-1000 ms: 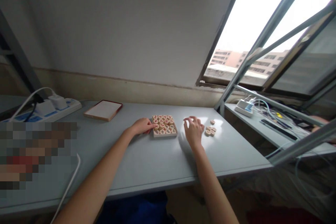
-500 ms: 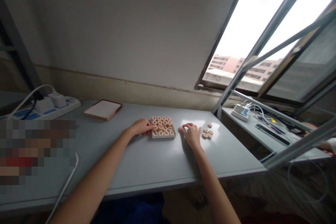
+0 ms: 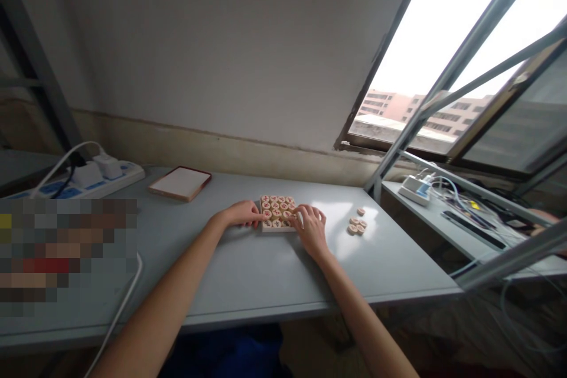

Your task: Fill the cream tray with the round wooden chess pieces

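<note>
A small square box (image 3: 279,230) full of round wooden Chinese chess pieces (image 3: 276,212), marked with red characters and darker ones in the front row, sits mid-table. My left hand (image 3: 243,213) grips its left side, thumb over the edge by a piece at the left end. At the right side of the box, my right hand (image 3: 311,225) is closed in a pinch on a chess piece, mostly covered by the fingers, over the third row. To the right lie several loose chess pieces (image 3: 357,227) in a cluster, with a single piece (image 3: 361,211) behind them.
A shallow tray with a reddish rim (image 3: 181,183) lies at the back left. Beyond it stands a power strip (image 3: 128,172) with plugs; a white cable (image 3: 121,295) crosses the left side. On the right are a metal frame post (image 3: 376,186) and another desk with a power strip (image 3: 414,190).
My right hand has moved left from the bare tabletop to the box's right side, bringing a chess piece. My left hand keeps its hold. The view has shifted slightly.
</note>
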`<act>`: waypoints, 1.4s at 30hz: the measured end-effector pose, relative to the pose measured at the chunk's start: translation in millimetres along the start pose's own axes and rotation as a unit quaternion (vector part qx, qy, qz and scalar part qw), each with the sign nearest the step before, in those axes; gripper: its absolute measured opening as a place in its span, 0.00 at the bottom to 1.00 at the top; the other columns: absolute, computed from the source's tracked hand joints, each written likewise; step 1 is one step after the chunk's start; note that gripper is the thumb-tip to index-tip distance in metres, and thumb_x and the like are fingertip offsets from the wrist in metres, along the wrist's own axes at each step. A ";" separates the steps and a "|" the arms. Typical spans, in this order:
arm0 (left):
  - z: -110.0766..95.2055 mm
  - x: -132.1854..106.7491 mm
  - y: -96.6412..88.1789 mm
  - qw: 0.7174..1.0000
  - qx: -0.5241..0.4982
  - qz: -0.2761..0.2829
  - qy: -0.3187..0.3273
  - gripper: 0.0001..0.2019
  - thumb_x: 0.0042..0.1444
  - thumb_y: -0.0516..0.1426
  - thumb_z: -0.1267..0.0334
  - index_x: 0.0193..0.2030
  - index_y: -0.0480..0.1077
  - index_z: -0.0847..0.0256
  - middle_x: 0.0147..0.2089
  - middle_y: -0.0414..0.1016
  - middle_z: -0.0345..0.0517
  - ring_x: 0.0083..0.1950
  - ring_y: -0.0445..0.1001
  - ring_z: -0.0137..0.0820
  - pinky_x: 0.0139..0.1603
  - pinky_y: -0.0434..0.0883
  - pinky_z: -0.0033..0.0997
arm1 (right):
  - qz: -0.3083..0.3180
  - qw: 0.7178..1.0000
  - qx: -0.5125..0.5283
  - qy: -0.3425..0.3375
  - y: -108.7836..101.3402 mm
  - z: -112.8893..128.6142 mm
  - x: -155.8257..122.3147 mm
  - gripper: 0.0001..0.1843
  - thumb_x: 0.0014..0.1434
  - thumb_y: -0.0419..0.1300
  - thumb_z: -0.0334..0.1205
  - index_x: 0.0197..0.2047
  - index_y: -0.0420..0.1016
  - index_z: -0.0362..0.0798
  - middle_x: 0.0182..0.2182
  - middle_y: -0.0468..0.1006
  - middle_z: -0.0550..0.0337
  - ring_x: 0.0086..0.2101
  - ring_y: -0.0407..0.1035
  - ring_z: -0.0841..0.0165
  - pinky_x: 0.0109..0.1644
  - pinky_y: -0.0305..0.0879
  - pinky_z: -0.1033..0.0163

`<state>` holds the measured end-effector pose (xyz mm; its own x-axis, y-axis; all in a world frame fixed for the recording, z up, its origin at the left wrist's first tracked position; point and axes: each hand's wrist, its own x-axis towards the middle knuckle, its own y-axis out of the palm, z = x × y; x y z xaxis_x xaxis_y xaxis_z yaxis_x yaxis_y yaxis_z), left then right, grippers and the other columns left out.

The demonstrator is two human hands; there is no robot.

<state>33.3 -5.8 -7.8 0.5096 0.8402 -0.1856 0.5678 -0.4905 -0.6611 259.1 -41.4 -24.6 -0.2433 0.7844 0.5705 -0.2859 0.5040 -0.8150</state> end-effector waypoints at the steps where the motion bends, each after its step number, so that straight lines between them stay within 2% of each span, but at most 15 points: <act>1: 0.5 0.2 0.2 1.000 0.002 -0.002 0.000 0.31 0.40 0.48 0.35 0.20 0.70 0.66 0.16 0.63 0.40 0.15 0.55 0.21 0.18 0.53 0.23 | 0.001 1.000 -0.006 0.009 -0.4 -0.3 -0.3 0.12 0.58 0.49 0.47 0.38 0.69 0.52 0.41 0.68 0.59 0.42 0.59 0.65 0.50 0.47 0.56; 8: 0.5 0.8 2.5 1.000 0.018 -0.022 -0.004 0.31 0.39 0.47 0.35 0.19 0.70 0.66 0.14 0.62 0.40 0.15 0.55 0.21 0.18 0.53 0.24 | 0.009 0.999 -0.005 -0.030 -4.1 0.6 -1.1 0.11 0.59 0.48 0.42 0.39 0.71 0.55 0.42 0.67 0.60 0.43 0.58 0.66 0.51 0.46 0.55; 12: 2.6 1.2 2.9 1.000 0.018 -0.024 0.007 0.31 0.40 0.47 0.35 0.18 0.69 0.66 0.14 0.62 0.40 0.15 0.56 0.21 0.18 0.53 0.23 | -0.012 1.000 -0.001 -0.013 -5.5 0.0 -1.5 0.12 0.59 0.47 0.39 0.39 0.71 0.56 0.43 0.67 0.60 0.44 0.58 0.66 0.52 0.46 0.53; 16: 5.0 3.7 2.5 1.000 0.013 -0.026 0.001 0.30 0.41 0.47 0.36 0.19 0.70 0.65 0.15 0.62 0.40 0.15 0.57 0.22 0.18 0.55 0.23 | -0.010 0.999 -0.025 -0.026 -0.5 -0.2 -0.6 0.13 0.60 0.46 0.42 0.44 0.68 0.58 0.49 0.63 0.59 0.49 0.55 0.64 0.54 0.42 0.49; 19: 5.8 5.9 1.7 1.000 -0.008 -0.008 0.001 0.29 0.44 0.45 0.38 0.19 0.70 0.66 0.15 0.63 0.41 0.15 0.58 0.23 0.19 0.57 0.24 | 0.004 0.998 -0.046 -0.043 5.1 -0.5 0.5 0.16 0.60 0.46 0.45 0.51 0.62 0.60 0.53 0.58 0.59 0.53 0.49 0.62 0.56 0.37 0.45; 22: 6.9 7.4 1.5 1.000 -0.021 0.003 0.005 0.30 0.47 0.43 0.40 0.18 0.69 0.66 0.15 0.64 0.42 0.15 0.58 0.23 0.20 0.58 0.24 | 0.026 0.998 -0.043 -0.048 8.7 -1.3 1.6 0.17 0.60 0.44 0.47 0.53 0.60 0.60 0.55 0.56 0.60 0.55 0.46 0.62 0.56 0.34 0.42; 27: 9.8 9.3 2.7 1.000 -0.018 -0.003 0.014 0.30 0.48 0.42 0.41 0.18 0.69 0.66 0.14 0.63 0.42 0.14 0.58 0.23 0.19 0.58 0.25 | 0.057 0.997 -0.021 -0.041 9.5 -2.3 2.4 0.18 0.61 0.41 0.48 0.54 0.57 0.63 0.55 0.56 0.61 0.55 0.46 0.62 0.55 0.36 0.39; 33: 9.3 10.3 3.0 1.000 -0.016 -0.005 0.007 0.29 0.47 0.42 0.41 0.17 0.68 0.66 0.14 0.62 0.41 0.14 0.58 0.23 0.19 0.58 0.25 | 0.058 0.998 -0.033 -0.019 9.4 -6.2 1.4 0.20 0.61 0.39 0.49 0.55 0.56 0.63 0.56 0.55 0.61 0.56 0.44 0.61 0.55 0.34 0.37; 38: 12.3 11.6 4.1 1.000 -0.005 -0.012 -0.006 0.30 0.46 0.43 0.39 0.18 0.69 0.65 0.13 0.61 0.40 0.14 0.58 0.23 0.20 0.58 0.24 | 0.052 0.997 -0.052 0.000 6.9 -13.9 -0.9 0.18 0.61 0.40 0.49 0.53 0.59 0.65 0.55 0.56 0.64 0.56 0.45 0.62 0.56 0.28 0.38; 42: 12.2 12.0 4.9 1.000 -0.013 -0.009 0.001 0.30 0.47 0.42 0.40 0.18 0.68 0.65 0.15 0.63 0.41 0.14 0.57 0.22 0.18 0.56 0.24 | 0.051 0.998 -0.047 0.010 7.6 -13.9 -0.5 0.17 0.61 0.40 0.48 0.52 0.61 0.66 0.55 0.57 0.63 0.56 0.45 0.62 0.56 0.29 0.38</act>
<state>34.3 4.7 -22.2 0.4998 0.8489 -0.1722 0.5941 -0.4806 -0.6450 270.0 -32.9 -32.5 -0.2470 0.8403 0.4827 -0.1723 0.4521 -0.8752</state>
